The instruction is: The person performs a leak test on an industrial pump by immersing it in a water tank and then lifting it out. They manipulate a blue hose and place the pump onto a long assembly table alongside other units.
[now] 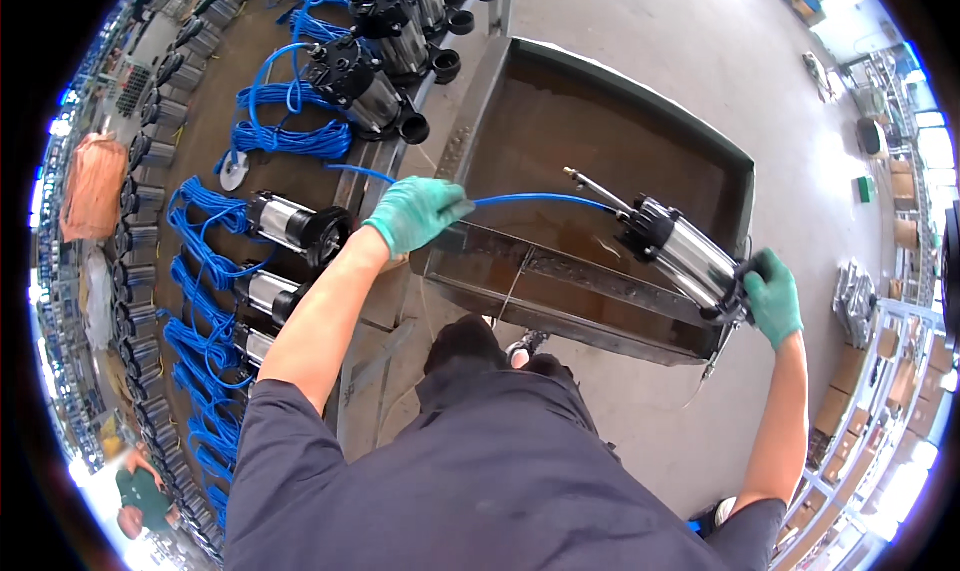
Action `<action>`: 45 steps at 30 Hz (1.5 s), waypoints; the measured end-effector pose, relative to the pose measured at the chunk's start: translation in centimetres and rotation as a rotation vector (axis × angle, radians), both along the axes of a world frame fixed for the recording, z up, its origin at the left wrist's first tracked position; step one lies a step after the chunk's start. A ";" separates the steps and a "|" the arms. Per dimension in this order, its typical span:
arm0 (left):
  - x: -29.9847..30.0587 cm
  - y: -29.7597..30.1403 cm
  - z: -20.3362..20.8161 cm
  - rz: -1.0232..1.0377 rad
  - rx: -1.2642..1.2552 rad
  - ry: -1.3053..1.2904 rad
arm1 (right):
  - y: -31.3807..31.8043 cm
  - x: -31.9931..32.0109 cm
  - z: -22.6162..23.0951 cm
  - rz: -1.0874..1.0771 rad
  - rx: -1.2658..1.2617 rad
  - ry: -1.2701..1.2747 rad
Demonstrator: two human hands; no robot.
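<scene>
A steel-bodied submersible pump [692, 261] with black ends lies tilted over the right side of a metal water tank [610, 271]. My right hand [773, 296], in a green glove, is closed around the pump's black lower end. From its other end a blue cable [545, 199] runs left across the tank to my left hand [417, 214]. That hand, also gloved in green, has its fingers wrapped round the cable near the tank's left rim. A thin rod with a brass-coloured tip [590, 186] sticks out beside the cable end. Brownish water fills the tank.
Upright pumps [355, 86] with coiled blue cables [290, 121] stand on a bench at the upper left. More pumps [285, 221] lie on their sides left of my left arm. Shelving with boxes [850, 411] is at the right. Another person [143, 491] is at the lower left.
</scene>
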State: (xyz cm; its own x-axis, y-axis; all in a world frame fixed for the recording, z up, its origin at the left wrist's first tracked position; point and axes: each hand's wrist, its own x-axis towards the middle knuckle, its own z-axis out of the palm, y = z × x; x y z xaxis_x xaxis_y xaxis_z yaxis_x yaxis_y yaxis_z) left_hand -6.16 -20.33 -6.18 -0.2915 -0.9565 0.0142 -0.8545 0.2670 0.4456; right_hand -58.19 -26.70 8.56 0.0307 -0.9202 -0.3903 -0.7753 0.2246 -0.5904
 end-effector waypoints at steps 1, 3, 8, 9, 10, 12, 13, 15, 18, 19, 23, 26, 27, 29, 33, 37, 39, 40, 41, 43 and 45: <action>-1.3 -0.7 -0.2 -0.039 -0.027 0.031 | -1.1 -0.2 -1.8 0.094 -0.067 0.067; -3.6 -2.0 -1.2 -0.124 -0.050 0.054 | -3.1 0.8 -4.3 0.253 -0.098 0.346; -6.8 -2.4 -6.7 -0.076 0.077 -0.062 | -6.3 5.6 -10.1 0.363 0.027 0.624; -7.2 -2.3 -7.1 -0.051 0.082 -0.067 | -6.7 6.0 -11.4 0.382 0.029 0.644; -7.6 -2.3 -7.5 -0.026 0.088 -0.072 | -7.2 6.3 -12.6 0.397 0.061 0.663; -8.1 -2.5 -7.4 0.068 0.138 -0.078 | -7.8 7.3 -15.0 0.396 0.050 0.665; -8.5 -2.6 -7.4 0.114 0.161 -0.081 | -8.1 7.6 -16.0 0.398 0.054 0.659; -8.4 -3.1 -7.5 0.178 0.242 -0.059 | -8.5 8.5 -17.6 0.397 0.063 0.650; -8.8 -3.9 -7.0 0.265 0.393 -0.065 | -8.5 8.8 -20.3 0.384 0.029 0.583; -8.8 -4.1 -7.0 0.284 0.407 -0.067 | -8.6 8.9 -21.1 0.378 0.012 0.569; -9.0 -4.4 -7.2 0.339 0.469 -0.095 | -8.7 9.3 -23.9 0.357 -0.053 0.524; -9.2 -4.6 -7.2 0.355 0.490 -0.128 | -8.9 9.4 -25.4 0.332 -0.106 0.496; -9.3 -4.8 -7.0 0.358 0.501 -0.142 | -8.9 9.4 -25.8 0.319 -0.124 0.490; -9.6 -4.9 -7.2 0.367 0.509 -0.161 | -8.6 9.6 -26.5 0.292 -0.161 0.478; -10.0 -5.2 -7.3 0.393 0.539 -0.182 | -8.4 9.5 -26.6 0.248 -0.264 0.422; -9.9 -5.2 -7.2 0.423 0.585 -0.201 | -6.3 8.7 -22.1 0.340 -0.276 0.336; -10.2 -5.3 -6.8 0.444 0.589 -0.206 | -4.5 5.8 -20.3 0.312 -0.341 0.218; -10.2 -5.4 -6.7 0.439 0.602 -0.218 | -3.7 4.3 -20.0 0.267 -0.325 0.202; -10.3 -5.4 -6.6 0.431 0.613 -0.228 | -2.9 2.5 -19.6 0.222 -0.309 0.189; -10.3 -5.4 -6.8 0.436 0.604 -0.230 | -1.6 -2.1 -20.9 0.160 -0.308 0.234; -10.3 -5.2 -7.6 0.465 0.566 -0.219 | -0.7 -6.5 -22.8 0.104 -0.321 0.224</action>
State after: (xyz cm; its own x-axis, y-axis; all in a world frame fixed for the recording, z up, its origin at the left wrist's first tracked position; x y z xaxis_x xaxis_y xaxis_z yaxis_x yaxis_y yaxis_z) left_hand -16.42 -25.53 -13.75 0.2030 -0.8257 -0.5263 -0.9078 -0.3602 0.2150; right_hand -64.65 -27.43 -14.24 0.0766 -0.9929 -0.0913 -0.9014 -0.0298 -0.4319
